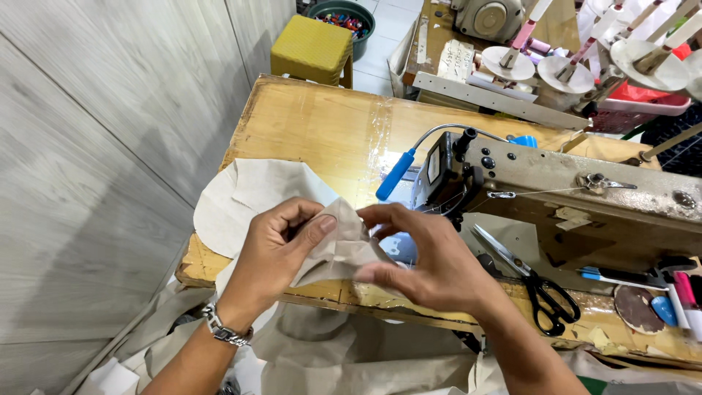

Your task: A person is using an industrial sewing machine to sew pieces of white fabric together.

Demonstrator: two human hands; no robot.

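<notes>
My left hand (281, 245) and my right hand (428, 256) both pinch a small piece of beige cloth (340, 249) above the front edge of a wooden sewing table (322, 121). My left thumb presses on the cloth's top fold; a metal watch band sits on that wrist. My right fingers grip the cloth's right edge. A larger rounded beige cloth piece (245, 197) lies flat on the table just behind my left hand. The sewing machine (563, 194) stands right of my hands.
Black-handled scissors (537, 281) lie on the table right of my right hand. A blue-handled gooseneck lamp (398, 174) arches by the machine. Thread cones and stands (578, 66) fill the back right. A yellow stool (311, 47) stands beyond the table. More beige fabric (344, 358) hangs below.
</notes>
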